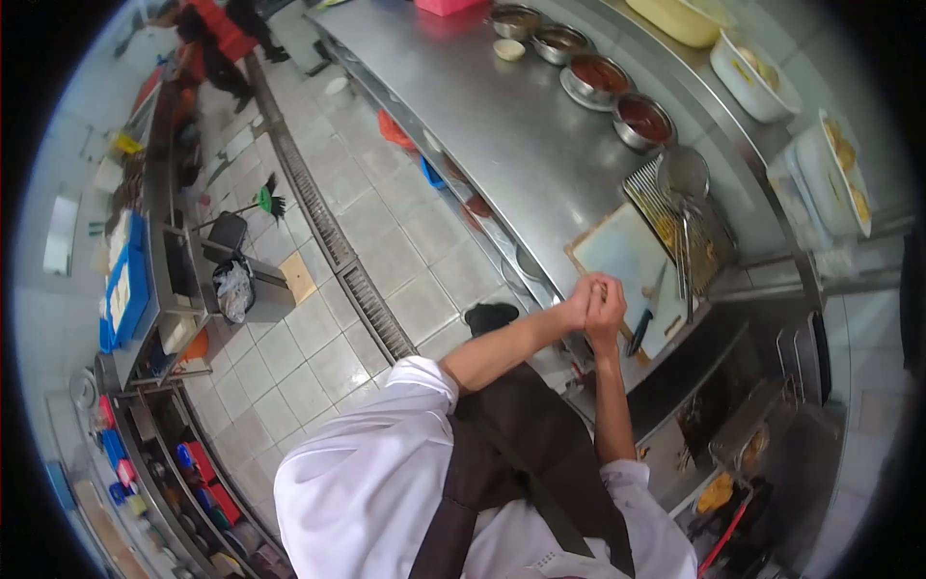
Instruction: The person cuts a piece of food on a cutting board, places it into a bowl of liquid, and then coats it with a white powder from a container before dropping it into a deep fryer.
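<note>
My left hand (pixel 581 301) and my right hand (pixel 606 307) are pressed together, fingers closed, above the near edge of a white cutting board (pixel 617 246). Whether anything is between them cannot be made out. Just beside them on the board lies a knife with a dark handle (pixel 640 331), its blade pointing away. Metal tongs (pixel 686 256) rest to the right of the board, near a ridged tray (pixel 651 207) and a round strainer (pixel 684 174).
Metal bowls of red sauce (pixel 598 75) line the back of the steel counter (pixel 482 106). White containers (pixel 754 75) stand on the upper shelf. Fryer baskets (pixel 752 434) are at the lower right. Two people stand far off at the upper left. A bin (pixel 234 289) stands on the floor.
</note>
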Demonstrator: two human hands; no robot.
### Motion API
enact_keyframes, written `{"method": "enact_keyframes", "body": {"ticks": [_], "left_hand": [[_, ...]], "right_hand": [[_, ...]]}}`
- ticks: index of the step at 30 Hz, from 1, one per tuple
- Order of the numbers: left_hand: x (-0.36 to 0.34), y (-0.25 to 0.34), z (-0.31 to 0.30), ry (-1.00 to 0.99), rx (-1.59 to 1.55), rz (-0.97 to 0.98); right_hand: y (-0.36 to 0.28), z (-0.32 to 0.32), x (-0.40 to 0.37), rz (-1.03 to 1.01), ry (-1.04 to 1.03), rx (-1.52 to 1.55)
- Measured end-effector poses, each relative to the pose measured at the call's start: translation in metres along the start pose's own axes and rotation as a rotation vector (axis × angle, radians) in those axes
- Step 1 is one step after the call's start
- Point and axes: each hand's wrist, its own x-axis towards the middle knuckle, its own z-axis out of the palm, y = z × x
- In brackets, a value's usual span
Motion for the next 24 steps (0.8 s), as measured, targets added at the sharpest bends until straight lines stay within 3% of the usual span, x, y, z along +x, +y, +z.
{"method": "enact_keyframes", "body": {"ticks": [11, 15, 18, 20, 24], "left_hand": [[0.067, -0.007, -0.001, 0.032, 0.046, 0.014], [0.092, -0.007, -0.003, 0.051, 0.048, 0.013], [0.112, -0.003, -0.005, 0.055, 0.048, 0.024], [0.131, -0.006, -0.01, 0.05, 0.054, 0.04], [0.126, 0.009, -0.001, 0.068, 0.069, 0.01]], "right_hand": [[0.049, 0.0, 0.019, -0.068, -0.003, -0.288], [0.066, -0.002, 0.025, 0.02, -0.016, -0.351], [0.099, 0.005, 0.03, 0.091, 0.059, -0.261], [0.113, 0.006, 0.035, 0.199, 0.112, 0.011], [0.085, -0.014, 0.043, 0.384, 0.296, 0.137]]}}
